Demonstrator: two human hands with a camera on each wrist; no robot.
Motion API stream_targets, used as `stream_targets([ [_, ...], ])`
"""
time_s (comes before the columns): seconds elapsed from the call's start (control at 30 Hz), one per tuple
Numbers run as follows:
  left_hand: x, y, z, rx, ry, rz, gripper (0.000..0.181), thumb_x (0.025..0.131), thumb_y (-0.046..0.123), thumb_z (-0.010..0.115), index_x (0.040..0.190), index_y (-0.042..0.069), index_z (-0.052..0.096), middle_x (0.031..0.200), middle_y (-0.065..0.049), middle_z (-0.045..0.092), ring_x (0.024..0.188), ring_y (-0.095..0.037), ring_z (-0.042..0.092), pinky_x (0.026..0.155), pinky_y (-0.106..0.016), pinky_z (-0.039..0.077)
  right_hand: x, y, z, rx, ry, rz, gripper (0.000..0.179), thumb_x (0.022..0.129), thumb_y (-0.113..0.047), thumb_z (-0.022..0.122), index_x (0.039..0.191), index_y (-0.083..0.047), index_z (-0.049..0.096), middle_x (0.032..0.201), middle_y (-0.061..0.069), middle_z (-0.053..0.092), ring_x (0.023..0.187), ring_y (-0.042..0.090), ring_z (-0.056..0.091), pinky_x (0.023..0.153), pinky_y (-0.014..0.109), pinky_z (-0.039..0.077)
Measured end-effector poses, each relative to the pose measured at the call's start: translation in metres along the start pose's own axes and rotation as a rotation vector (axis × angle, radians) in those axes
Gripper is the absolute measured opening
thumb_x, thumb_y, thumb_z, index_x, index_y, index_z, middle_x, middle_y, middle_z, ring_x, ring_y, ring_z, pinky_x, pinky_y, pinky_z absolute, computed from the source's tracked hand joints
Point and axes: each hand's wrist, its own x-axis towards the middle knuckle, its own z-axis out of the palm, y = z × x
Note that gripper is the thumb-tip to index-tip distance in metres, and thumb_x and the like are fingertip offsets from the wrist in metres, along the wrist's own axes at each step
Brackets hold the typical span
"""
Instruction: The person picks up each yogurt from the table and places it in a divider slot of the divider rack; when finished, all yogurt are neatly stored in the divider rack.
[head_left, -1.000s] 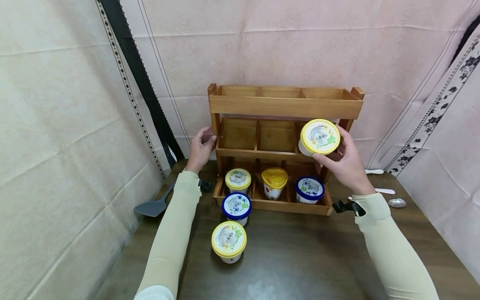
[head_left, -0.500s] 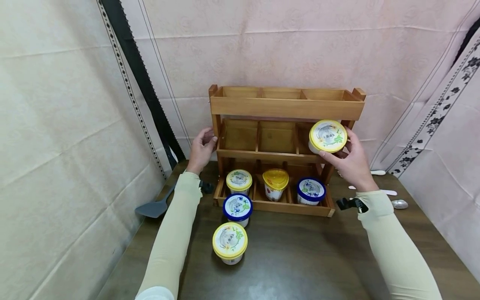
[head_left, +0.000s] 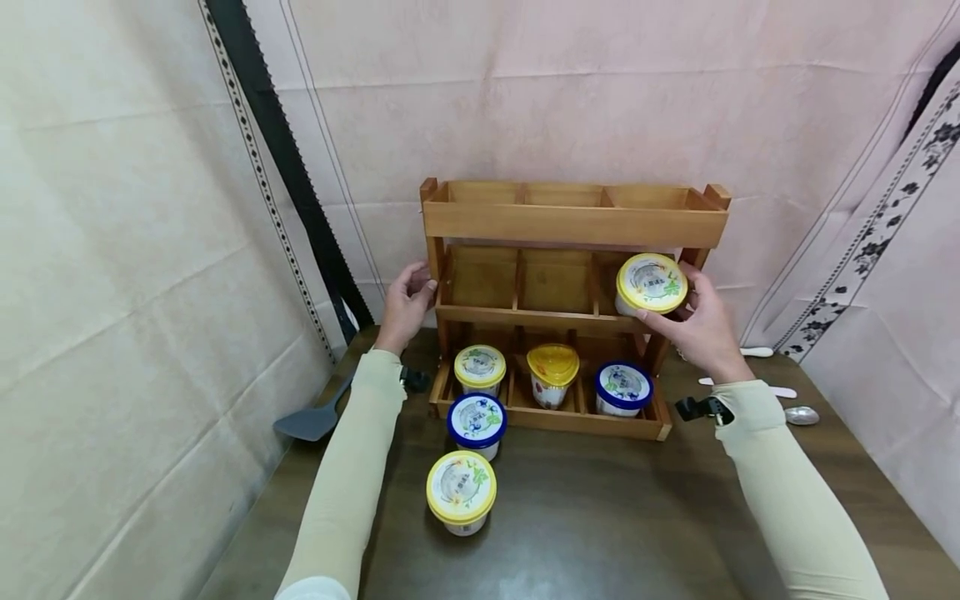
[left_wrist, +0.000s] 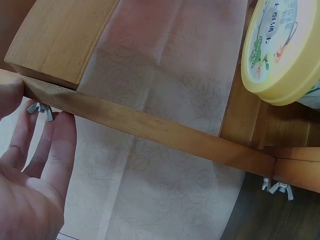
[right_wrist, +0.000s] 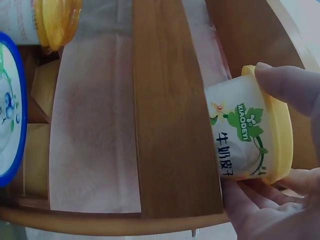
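The right hand (head_left: 701, 321) has its grip closed around a round white plastic tub with a flat yellow lid (head_left: 651, 282), thumb on the lid's rim and fingers on the opposite side. This tub is at the right compartment of the middle tier of a brown three-tier wooden rack (head_left: 573, 223); whether its base rests there is hidden. The left hand (head_left: 407, 304) holds the rack's left upright in a narrow grip, thumb at the front and fingertips by a silver metal wing nut (left_wrist: 41, 109).

The bottom tier carries, left to right, a small yellow-lidded white tub (head_left: 480, 367), a cup with a glossy yellow lid (head_left: 553, 367) and a blue-lidded white tub (head_left: 624, 387). On the dark wooden counter (head_left: 585, 508), before the rack's left end, stand a second blue-lidded tub (head_left: 477, 419) and, nearer, another yellow-lidded tub (head_left: 461, 487). A grey spatula (head_left: 309, 422) lies left of the left forearm; a shiny metal spoon (head_left: 801, 415) lies beyond the right wrist.
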Motion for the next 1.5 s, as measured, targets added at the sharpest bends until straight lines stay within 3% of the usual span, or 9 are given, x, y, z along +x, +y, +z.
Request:
stream_targets([
  [0.23,-0.001,0.000,0.001,0.007,0.003,0.000,0.041,0.107,0.029,0.064,0.148,0.025,0.059,0.137,-0.008,0.064,0.119,-0.025,0.064,0.100,-0.045,0.062,0.001,-0.003,0.008,-0.112,0.019,-0.010,0.108,0.086,-0.051,0.086,0.166,-0.005,0.029,0.153,0.027,0.046,0.138,0.047,0.052,0.110,0.063,0.049],
  [0.47,-0.001,0.004,0.000,-0.001,-0.006,-0.019,0.042,0.107,0.028,0.064,0.149,0.023,0.058,0.140,-0.009,0.063,0.124,-0.026,0.063,0.103,-0.046,0.060,0.000,-0.008,0.010,-0.203,0.043,-0.030,0.105,0.087,-0.052,0.084,0.165,-0.005,0.032,0.156,0.029,0.044,0.138,0.050,0.047,0.109,0.066,0.049],
  [0.63,-0.002,0.006,-0.002,-0.009,0.004,-0.006,0.041,0.108,0.027,0.063,0.148,0.023,0.058,0.140,-0.010,0.063,0.121,-0.027,0.063,0.102,-0.046,0.060,-0.005,-0.014,0.007,-0.155,0.058,-0.051,0.110,0.087,-0.049,0.085,0.168,-0.007,0.024,0.161,0.028,0.037,0.143,0.050,0.046,0.114,0.065,0.045],
  [0.9,-0.004,0.003,-0.001,-0.001,0.018,-0.010,0.040,0.108,0.026,0.063,0.148,0.023,0.059,0.139,-0.009,0.063,0.121,-0.025,0.063,0.102,-0.045,0.061,-0.026,-0.014,0.001,-0.029,0.110,-0.065,0.099,0.090,-0.041,0.085,0.167,-0.013,0.030,0.168,0.015,0.036,0.148,0.044,0.046,0.115,0.060,0.044],
  [1.03,-0.004,0.000,0.001,0.005,0.012,-0.014,0.041,0.108,0.027,0.063,0.148,0.022,0.059,0.140,-0.010,0.063,0.123,-0.026,0.062,0.102,-0.045,0.060,-0.040,-0.011,0.000,-0.021,0.150,-0.067,0.091,0.093,-0.036,0.083,0.165,-0.014,0.034,0.165,0.015,0.040,0.149,0.039,0.047,0.115,0.050,0.046],
  [1.27,-0.003,0.000,0.002,0.006,0.020,0.004,0.040,0.108,0.026,0.064,0.147,0.022,0.060,0.138,-0.009,0.064,0.122,-0.025,0.062,0.100,-0.045,0.061,-0.061,-0.011,0.009,-0.004,0.188,-0.140,0.077,0.092,-0.026,0.085,0.156,-0.005,0.047,0.154,0.019,0.052,0.140,0.041,0.054,0.103,0.007,0.044],
  [1.5,-0.004,0.001,0.001,0.003,0.015,0.002,0.040,0.108,0.024,0.064,0.147,0.021,0.059,0.139,-0.010,0.064,0.122,-0.026,0.062,0.098,-0.042,0.062,-0.076,-0.005,0.031,0.015,0.111,-0.218,0.070,0.091,-0.015,0.084,0.151,-0.002,0.051,0.152,0.019,0.055,0.136,0.038,0.056,0.100,0.001,0.041],
])
